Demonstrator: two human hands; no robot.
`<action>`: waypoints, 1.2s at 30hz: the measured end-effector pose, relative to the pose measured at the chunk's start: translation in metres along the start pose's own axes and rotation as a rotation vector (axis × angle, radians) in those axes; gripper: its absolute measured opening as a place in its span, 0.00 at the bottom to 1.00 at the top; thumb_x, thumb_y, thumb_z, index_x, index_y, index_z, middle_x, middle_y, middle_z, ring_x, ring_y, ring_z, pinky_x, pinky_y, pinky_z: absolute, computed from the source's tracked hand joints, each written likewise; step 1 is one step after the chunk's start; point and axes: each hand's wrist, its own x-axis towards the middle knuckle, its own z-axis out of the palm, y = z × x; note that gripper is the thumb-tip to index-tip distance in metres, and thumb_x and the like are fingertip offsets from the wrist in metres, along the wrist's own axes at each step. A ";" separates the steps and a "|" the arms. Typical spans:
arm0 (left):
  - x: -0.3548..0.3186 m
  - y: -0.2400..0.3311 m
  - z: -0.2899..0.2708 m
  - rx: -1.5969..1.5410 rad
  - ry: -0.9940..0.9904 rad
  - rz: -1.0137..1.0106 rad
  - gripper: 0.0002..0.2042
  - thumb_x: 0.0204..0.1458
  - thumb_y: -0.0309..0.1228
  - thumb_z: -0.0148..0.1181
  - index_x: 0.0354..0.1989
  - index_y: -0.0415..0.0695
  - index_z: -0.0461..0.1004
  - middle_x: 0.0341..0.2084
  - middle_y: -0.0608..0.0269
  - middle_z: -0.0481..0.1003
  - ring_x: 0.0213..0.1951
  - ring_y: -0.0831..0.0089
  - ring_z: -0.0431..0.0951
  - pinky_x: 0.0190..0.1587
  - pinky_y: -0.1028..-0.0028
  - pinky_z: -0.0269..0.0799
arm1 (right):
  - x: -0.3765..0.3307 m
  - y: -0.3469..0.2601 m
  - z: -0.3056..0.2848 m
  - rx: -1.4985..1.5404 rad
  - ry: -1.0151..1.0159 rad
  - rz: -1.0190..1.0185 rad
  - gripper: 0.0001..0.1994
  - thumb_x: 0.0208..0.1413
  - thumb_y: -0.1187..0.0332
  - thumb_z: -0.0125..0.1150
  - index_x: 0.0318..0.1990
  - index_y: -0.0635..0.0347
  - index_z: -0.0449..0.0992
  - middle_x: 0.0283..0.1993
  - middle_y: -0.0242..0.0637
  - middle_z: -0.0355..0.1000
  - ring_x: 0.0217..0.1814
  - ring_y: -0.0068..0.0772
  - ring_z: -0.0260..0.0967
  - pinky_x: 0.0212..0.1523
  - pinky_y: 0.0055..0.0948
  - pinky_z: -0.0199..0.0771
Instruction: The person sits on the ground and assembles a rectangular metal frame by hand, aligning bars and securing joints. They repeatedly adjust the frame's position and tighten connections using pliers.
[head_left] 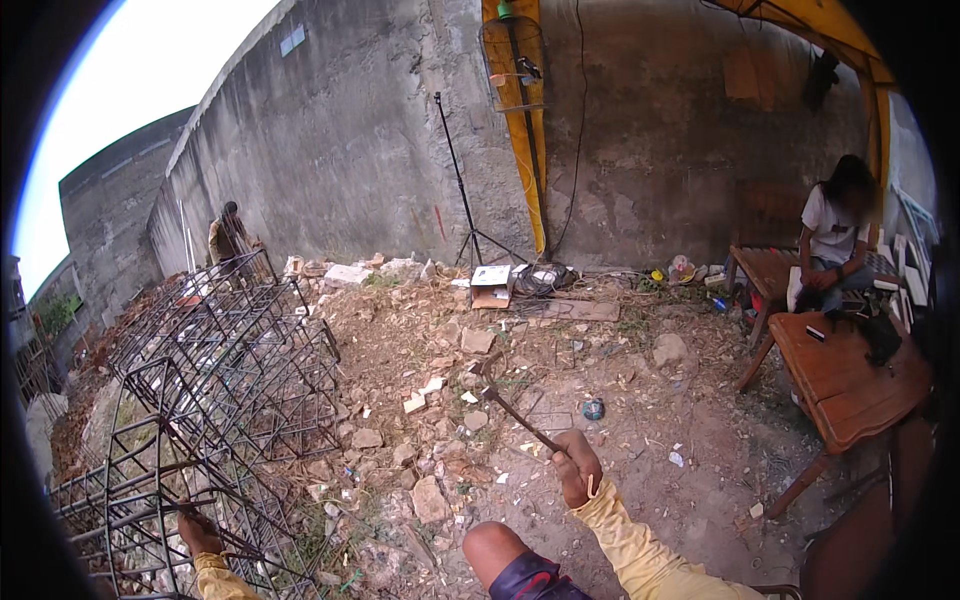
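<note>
Tool (525, 420): over the rubble-strewn ground (650, 520), head pointing away | right hand (577, 470): wrapped round it | left hand (201, 533): at near end of cage (160, 480), cannot tell if gripping | cage: on ground's left | surface (830, 385), right: black bundle (881, 337) near far edge

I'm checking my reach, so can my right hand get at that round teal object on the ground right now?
Probably not yet: your right hand is wrapped around a long dark tool, and the round teal object lies on the ground beyond it. Nothing seems to block the way.
</note>
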 end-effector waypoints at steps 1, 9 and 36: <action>0.003 -0.013 0.012 -0.028 0.050 -0.042 0.11 0.58 0.45 0.53 0.25 0.59 0.67 0.09 0.81 0.58 0.09 0.86 0.55 0.12 0.81 0.47 | 0.006 -0.017 -0.013 0.037 0.024 0.017 0.12 0.64 0.62 0.48 0.40 0.64 0.69 0.39 0.42 0.68 0.35 0.32 0.70 0.40 0.30 0.71; 0.016 -0.019 0.018 0.157 0.059 0.035 0.12 0.56 0.47 0.57 0.25 0.57 0.70 0.10 0.79 0.56 0.11 0.85 0.54 0.15 0.79 0.48 | -0.028 -0.093 0.005 0.677 -0.091 0.219 0.19 0.68 0.55 0.39 0.51 0.63 0.65 0.58 0.44 0.63 0.57 0.34 0.67 0.57 0.33 0.68; -0.029 0.000 0.027 0.040 0.060 -0.010 0.09 0.56 0.38 0.55 0.25 0.52 0.68 0.16 0.74 0.62 0.15 0.81 0.61 0.17 0.78 0.54 | -0.007 -0.180 0.087 0.920 -0.129 0.010 0.14 0.66 0.57 0.46 0.48 0.57 0.62 0.58 0.44 0.56 0.57 0.41 0.69 0.56 0.41 0.70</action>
